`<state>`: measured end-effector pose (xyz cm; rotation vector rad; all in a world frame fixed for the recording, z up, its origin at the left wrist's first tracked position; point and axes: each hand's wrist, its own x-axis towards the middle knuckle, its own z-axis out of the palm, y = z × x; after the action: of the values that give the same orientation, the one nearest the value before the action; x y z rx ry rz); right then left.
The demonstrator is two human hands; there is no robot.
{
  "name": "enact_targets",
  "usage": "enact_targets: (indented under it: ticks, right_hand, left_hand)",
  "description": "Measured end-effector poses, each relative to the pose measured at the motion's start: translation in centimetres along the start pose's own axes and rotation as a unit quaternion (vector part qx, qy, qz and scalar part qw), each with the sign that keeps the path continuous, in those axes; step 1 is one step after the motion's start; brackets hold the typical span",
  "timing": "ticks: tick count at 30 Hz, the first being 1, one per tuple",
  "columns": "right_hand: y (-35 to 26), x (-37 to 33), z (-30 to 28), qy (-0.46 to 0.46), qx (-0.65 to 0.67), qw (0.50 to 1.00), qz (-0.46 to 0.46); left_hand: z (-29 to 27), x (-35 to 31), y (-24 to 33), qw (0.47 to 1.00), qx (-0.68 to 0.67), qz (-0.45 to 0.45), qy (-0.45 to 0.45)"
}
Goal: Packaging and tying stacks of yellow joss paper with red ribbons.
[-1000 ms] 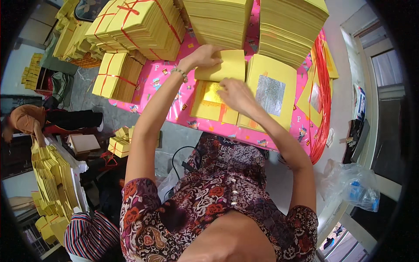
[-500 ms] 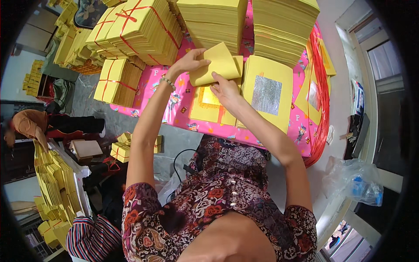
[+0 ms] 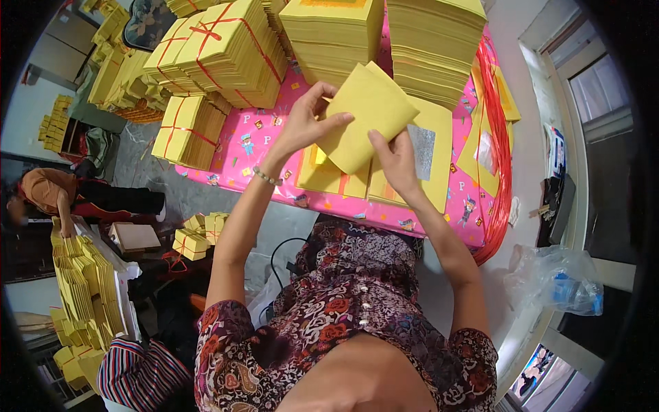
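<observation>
A folded sheet of yellow paper (image 3: 367,110) is held up between my two hands, tilted above the table. My left hand (image 3: 310,118) grips its left edge, thumb on the front face and fingers behind. At the lower right edge, my right hand (image 3: 398,161) pinches the same paper with thumb and fingers. Under it lies yellow paper with a gold patch (image 3: 309,172), partly hidden by the folded sheet. Beside that, on the right, is yellow paper with a silver foil square (image 3: 424,156).
Tall stacks of yellow paper (image 3: 439,58) and bundles tied with red string (image 3: 226,55) line the far side of the pink patterned table cover (image 3: 254,165). Red plastic strands (image 3: 504,151) hang at the right edge. A person (image 3: 48,192) bends over more yellow stacks at left.
The folded paper has moved right and nearer, and turned. My left thumb now lies across its face, and my right hand has shifted to its right edge.
</observation>
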<state>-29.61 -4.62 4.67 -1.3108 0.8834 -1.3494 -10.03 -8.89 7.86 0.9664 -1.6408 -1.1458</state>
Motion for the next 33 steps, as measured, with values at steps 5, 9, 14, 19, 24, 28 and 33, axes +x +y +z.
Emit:
enact_targets:
  ticks: [5,9,14,19,24,28,33]
  right_hand:
    - [-1.8,-1.7,-2.9,-0.006,0.001,1.0,-0.002]
    - [-2.3,-3.0,-4.7,-0.017,0.005,1.0,-0.003]
    - [-3.2,-4.3,-5.1,-0.001,0.025,1.0,-0.01]
    - [-3.6,-5.0,-5.1,0.051,0.019,0.998,-0.037]
    - [-3.6,-5.2,-5.7,0.052,0.01,0.998,-0.021]
    - [-3.5,-5.1,-6.0,0.037,0.011,0.999,0.013]
    - [-3.7,-4.9,-6.4,0.043,0.059,0.992,0.102]
  left_hand:
    - [4.0,-1.3,0.7,0.996,-0.077,0.003,0.035]
    - [6.2,-2.0,2.1,0.988,-0.146,0.013,-0.038]
    - [8.4,-3.4,3.7,0.981,-0.189,-0.023,-0.042]
    - [9.8,-4.0,3.9,0.977,-0.213,-0.019,-0.024]
    - [9.2,-3.8,4.3,0.968,-0.222,-0.089,-0.069]
    - [8.5,-2.6,4.3,0.972,-0.2,-0.104,-0.063]
    - [8.9,-1.8,3.9,0.958,-0.231,-0.151,-0.075]
